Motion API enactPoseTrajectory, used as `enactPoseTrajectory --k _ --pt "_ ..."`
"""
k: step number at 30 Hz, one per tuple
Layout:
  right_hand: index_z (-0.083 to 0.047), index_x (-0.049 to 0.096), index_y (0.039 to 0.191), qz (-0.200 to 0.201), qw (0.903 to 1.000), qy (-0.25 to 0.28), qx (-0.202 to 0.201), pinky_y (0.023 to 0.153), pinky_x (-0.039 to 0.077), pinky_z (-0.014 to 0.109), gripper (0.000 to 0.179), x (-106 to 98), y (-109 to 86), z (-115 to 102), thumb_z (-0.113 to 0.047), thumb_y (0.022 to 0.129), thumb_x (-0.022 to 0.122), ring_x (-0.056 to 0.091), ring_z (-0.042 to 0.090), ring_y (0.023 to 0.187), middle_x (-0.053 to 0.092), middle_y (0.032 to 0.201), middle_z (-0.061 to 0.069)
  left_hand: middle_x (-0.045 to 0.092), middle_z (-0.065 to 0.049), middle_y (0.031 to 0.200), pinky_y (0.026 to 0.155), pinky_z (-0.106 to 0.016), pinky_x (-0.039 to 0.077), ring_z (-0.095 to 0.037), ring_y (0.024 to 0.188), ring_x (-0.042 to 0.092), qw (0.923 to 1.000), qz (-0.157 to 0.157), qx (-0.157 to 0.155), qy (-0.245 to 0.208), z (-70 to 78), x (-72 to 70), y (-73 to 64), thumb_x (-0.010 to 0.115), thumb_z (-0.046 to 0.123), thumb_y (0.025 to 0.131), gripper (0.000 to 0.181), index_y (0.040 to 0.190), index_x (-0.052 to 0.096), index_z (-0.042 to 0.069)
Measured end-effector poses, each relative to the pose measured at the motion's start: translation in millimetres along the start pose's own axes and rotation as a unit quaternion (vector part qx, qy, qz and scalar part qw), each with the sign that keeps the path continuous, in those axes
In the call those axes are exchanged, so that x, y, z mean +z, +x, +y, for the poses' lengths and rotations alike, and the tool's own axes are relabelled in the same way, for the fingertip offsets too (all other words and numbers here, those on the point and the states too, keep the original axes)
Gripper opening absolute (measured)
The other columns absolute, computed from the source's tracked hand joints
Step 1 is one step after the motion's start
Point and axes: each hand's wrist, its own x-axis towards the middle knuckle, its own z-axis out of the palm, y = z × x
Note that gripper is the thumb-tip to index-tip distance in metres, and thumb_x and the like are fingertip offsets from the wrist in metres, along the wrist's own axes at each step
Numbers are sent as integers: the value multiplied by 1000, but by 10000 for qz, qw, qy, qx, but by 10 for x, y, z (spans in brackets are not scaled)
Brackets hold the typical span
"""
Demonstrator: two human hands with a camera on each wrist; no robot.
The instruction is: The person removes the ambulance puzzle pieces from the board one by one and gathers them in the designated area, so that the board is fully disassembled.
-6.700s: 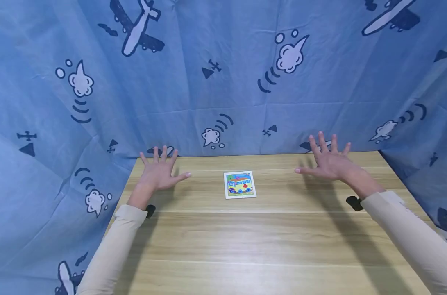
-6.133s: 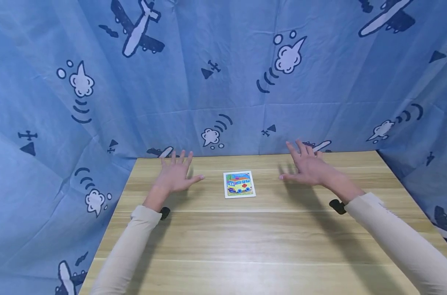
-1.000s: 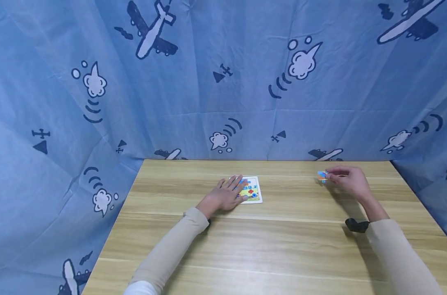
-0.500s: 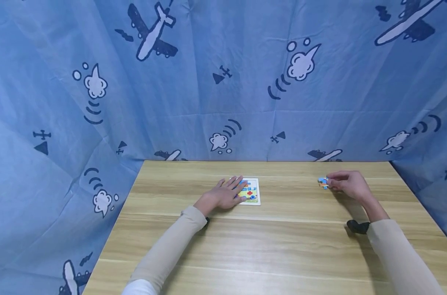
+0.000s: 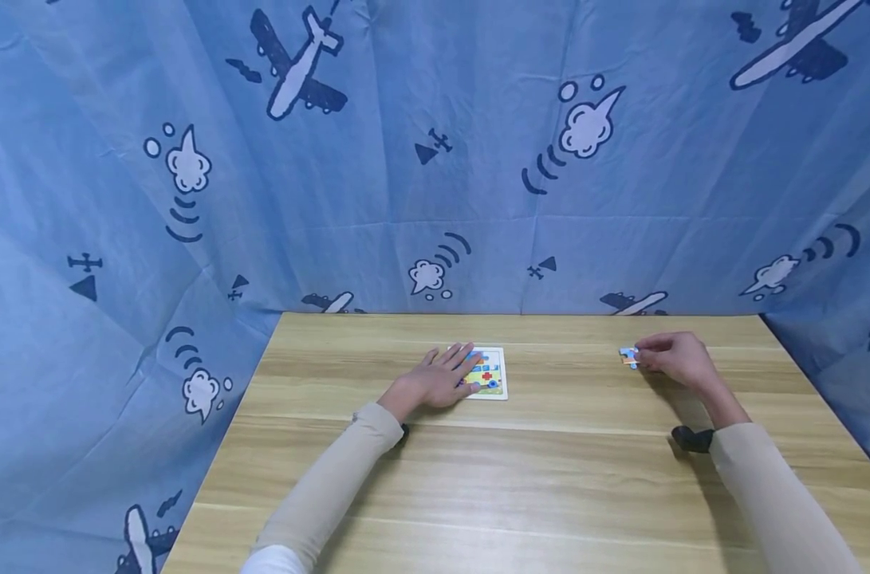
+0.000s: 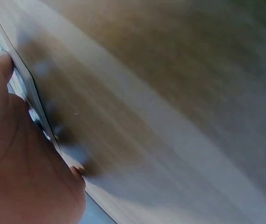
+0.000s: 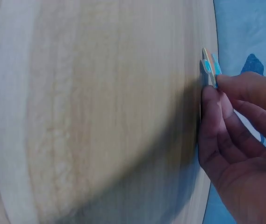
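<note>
A small white-framed jigsaw puzzle (image 5: 494, 375) with a yellow vehicle picture lies flat towards the back of the table. My left hand (image 5: 438, 383) rests on its left part, fingers spread and straight, hiding that side; in the left wrist view the thumb lies over the puzzle's edge (image 6: 30, 86). Well to the right, my right hand (image 5: 682, 359) pinches a blue and orange jigsaw piece (image 5: 627, 356) between thumb and fingers. The right wrist view shows this piece (image 7: 211, 67) edge-on at the fingertips, close to the tabletop; whether it touches the wood I cannot tell.
The wood-grain table (image 5: 521, 486) reaches back to a blue curtain (image 5: 377, 175) printed with planes and clouds, which also hangs along both sides. Each wrist wears a black camera mount, such as the one on the right wrist (image 5: 693, 439).
From spread and raised, my left hand has come onto the puzzle. My right hand has gained a puzzle piece; over the last second it lowers slightly and the piece turns in its fingers.
</note>
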Motion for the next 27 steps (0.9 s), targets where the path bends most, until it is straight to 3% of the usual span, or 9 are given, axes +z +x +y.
enactPoseTrajectory --k 7,11,21,27 --pt "10 68 127 148 9991 -330 207 67 57 25 42 29 22 -36 -22 100 68 71 18 87 72 120 32 -10 9 179 137 -50 4 -16 168 -5 9997 25 -115 -215 -45 84 66 25 60 111 69 170 0 34" --pt "8 73 121 249 9979 -556 238 68 52 24 37 54 27 -43 -21 99 69 68 24 92 73 118 31 -11 8 179 137 -50 5 -16 168 -5 9998 -31 -108 -163 -33 59 47 27 60 111 70 171 0 34" --pt "9 75 114 506 9967 -589 237 63 51 25 35 92 28 -40 -20 95 72 63 14 77 78 98 22 -11 8 180 137 -50 3 -17 168 -6 9999 -19 -94 -97 -13 36 22 26 59 112 69 171 1 33" --pt "9 74 115 589 9965 -566 197 63 51 25 36 102 12 -81 -21 96 72 64 14 79 77 105 26 -6 5 180 137 -51 4 -19 168 -3 9996 10 -147 -252 32 -5 -17 30 56 112 69 171 5 30"
